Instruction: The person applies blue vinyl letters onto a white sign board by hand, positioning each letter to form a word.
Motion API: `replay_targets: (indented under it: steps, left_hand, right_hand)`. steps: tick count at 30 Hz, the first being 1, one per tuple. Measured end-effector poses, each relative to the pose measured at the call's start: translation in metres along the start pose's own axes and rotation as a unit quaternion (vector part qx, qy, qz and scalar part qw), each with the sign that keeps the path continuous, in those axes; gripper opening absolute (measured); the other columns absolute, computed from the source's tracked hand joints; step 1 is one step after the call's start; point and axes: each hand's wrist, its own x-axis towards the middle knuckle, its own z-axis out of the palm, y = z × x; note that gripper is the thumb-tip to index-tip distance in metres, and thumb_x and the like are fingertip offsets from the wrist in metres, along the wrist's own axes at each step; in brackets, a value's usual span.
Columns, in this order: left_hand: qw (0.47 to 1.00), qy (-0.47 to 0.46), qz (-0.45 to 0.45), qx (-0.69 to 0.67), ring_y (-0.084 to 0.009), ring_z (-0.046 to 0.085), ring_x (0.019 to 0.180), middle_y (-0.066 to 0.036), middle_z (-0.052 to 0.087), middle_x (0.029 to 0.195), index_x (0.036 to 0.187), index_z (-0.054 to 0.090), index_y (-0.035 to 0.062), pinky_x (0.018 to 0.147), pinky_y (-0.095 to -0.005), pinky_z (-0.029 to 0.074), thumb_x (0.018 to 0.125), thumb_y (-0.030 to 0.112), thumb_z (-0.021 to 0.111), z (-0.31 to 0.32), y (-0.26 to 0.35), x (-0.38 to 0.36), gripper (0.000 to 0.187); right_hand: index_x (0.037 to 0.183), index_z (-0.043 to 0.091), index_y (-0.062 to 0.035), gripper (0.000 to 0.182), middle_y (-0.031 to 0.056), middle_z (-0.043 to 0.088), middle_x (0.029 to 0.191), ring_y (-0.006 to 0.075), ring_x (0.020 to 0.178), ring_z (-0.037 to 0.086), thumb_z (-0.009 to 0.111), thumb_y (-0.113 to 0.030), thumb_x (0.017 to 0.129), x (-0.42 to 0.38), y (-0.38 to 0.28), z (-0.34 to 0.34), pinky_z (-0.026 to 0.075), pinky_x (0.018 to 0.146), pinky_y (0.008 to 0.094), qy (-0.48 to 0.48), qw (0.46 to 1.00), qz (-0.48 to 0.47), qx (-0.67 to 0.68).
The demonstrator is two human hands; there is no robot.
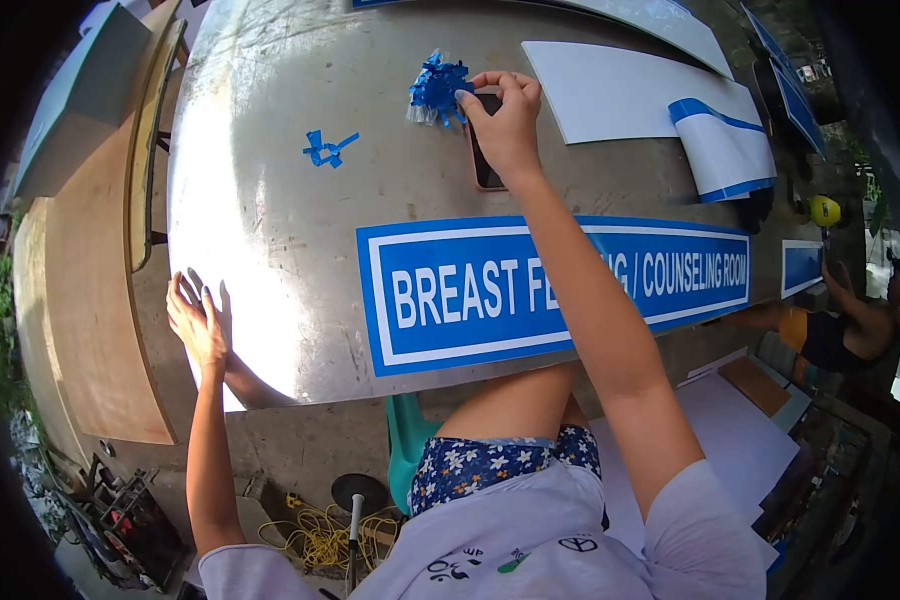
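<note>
My right hand (507,125) reaches to the far middle of the metal table (270,220), its thumb and fingers pinched at the edge of a crumpled heap of blue vinyl scraps (437,85). Under that hand lies a phone (488,168), partly covered. A few loose blue strips (326,150) rest left of the heap. My left hand (200,325) lies at the table's left edge with fingers stretched out, holding nothing. Nearest my body is a blue sign (450,290) with white lettering, "BREAST FEEDING / COUNSELING ROOM", partly hidden by my right forearm.
A white panel (610,95) and a curled blue-and-white sheet (720,150) lie at the far right. Past the right end, a person (850,325) has a hand near a small blue panel (802,268). Plywood (90,320) stands left; a yellow cord (320,540) lies below.
</note>
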Motion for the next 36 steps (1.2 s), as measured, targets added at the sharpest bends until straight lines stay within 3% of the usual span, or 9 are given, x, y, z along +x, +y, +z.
replay_targets:
  steps: [4,8,14,19,22,26,27,31,36]
  left_hand:
    - [1.0,-0.003,0.005,0.022,-0.0299,0.033,0.134,-0.012,0.04,0.141,0.136,0.039,0.007,0.109,-0.0451,0.024,0.095,0.037,0.046,-0.001,0.005,-0.001,0.051]
    - [1.0,-0.006,0.004,0.023,-0.03,0.033,0.134,-0.012,0.04,0.141,0.135,0.039,0.0064,0.109,-0.0451,0.024,0.094,0.035,0.046,-0.005,0.009,-0.001,0.051]
    - [1.0,0.004,0.015,0.019,-0.0312,0.035,0.132,-0.013,0.039,0.141,0.134,0.04,0.0033,0.108,-0.0446,0.026,0.094,0.034,0.046,-0.007,0.011,-0.001,0.051]
    - [1.0,0.001,0.007,0.015,-0.0312,0.036,0.131,-0.013,0.04,0.14,0.134,0.04,0.0034,0.107,-0.0447,0.027,0.094,0.034,0.046,-0.01,0.018,-0.001,0.05]
    - [1.0,0.009,0.007,0.013,-0.0312,0.036,0.13,-0.013,0.04,0.139,0.133,0.041,0.0037,0.107,-0.0449,0.027,0.093,0.032,0.048,-0.008,0.015,-0.002,0.049]
    - [1.0,0.01,-0.002,0.014,-0.0314,0.036,0.131,-0.013,0.039,0.14,0.133,0.041,0.0039,0.107,-0.0456,0.027,0.091,0.03,0.05,-0.012,0.022,-0.002,0.05]
    - [1.0,0.01,-0.003,0.015,-0.0314,0.035,0.131,-0.013,0.039,0.14,0.133,0.041,0.0038,0.107,-0.0457,0.027,0.091,0.03,0.05,-0.012,0.021,-0.002,0.05]
    - [0.999,0.028,0.009,0.037,-0.0317,0.037,0.129,-0.014,0.042,0.138,0.132,0.041,0.0039,0.105,-0.044,0.029,0.093,0.034,0.047,-0.009,0.02,-0.002,0.049]
    - [0.999,0.025,0.0,0.028,-0.0316,0.038,0.129,-0.013,0.041,0.138,0.132,0.041,0.0039,0.105,-0.0437,0.03,0.093,0.033,0.047,-0.012,0.023,-0.002,0.05]
  right_hand:
    - [0.091,0.062,-0.0119,0.028,0.01,0.042,0.116,0.0299,0.111,0.039,0.079,-0.023,0.071,0.034,0.01,0.025,0.036,0.095,0.0443,-0.058,0.985,-0.022,-0.162]
    - [0.101,0.057,-0.0162,0.044,0.0099,0.036,0.119,0.0316,0.114,0.038,0.081,-0.028,0.066,0.038,0.013,0.038,0.035,0.096,0.0459,-0.082,0.968,0.014,-0.238]
    - [0.116,0.044,-0.0186,0.06,0.0103,0.029,0.125,0.0325,0.12,0.036,0.078,-0.022,0.067,0.039,0.022,0.054,0.033,0.097,0.0475,-0.116,0.963,0.063,-0.237]
    - [0.123,0.039,-0.0157,0.06,0.0078,0.048,0.125,0.0286,0.122,0.039,0.071,-0.014,0.072,0.045,0.027,0.056,0.027,0.103,0.0481,-0.166,0.957,0.103,-0.213]
    - [0.126,0.035,-0.0165,0.068,0.0068,0.047,0.129,0.0302,0.121,0.04,0.073,-0.019,0.07,0.05,0.034,0.056,0.028,0.101,0.0484,-0.196,0.947,0.083,-0.238]
    - [0.133,0.029,-0.0211,0.078,0.007,0.046,0.134,0.0292,0.127,0.038,0.075,-0.018,0.07,0.052,0.028,0.046,0.019,0.107,0.0577,-0.236,0.937,0.094,-0.238]
    - [0.135,0.025,-0.0241,0.086,0.0083,0.047,0.134,0.0329,0.129,0.038,0.078,-0.021,0.068,0.054,0.027,0.043,0.012,0.109,0.0628,-0.237,0.938,0.099,-0.234]
    - [0.134,0.024,-0.0246,0.093,0.0131,0.051,0.13,0.0391,0.127,0.039,0.081,-0.024,0.061,0.057,0.029,0.028,0.007,0.109,0.0655,-0.23,0.94,0.119,-0.224]
    - [0.125,0.032,-0.0223,0.085,0.0124,0.045,0.128,0.037,0.125,0.037,0.081,-0.022,0.056,0.058,0.033,0.016,0.01,0.108,0.0648,-0.225,0.957,0.054,-0.175]
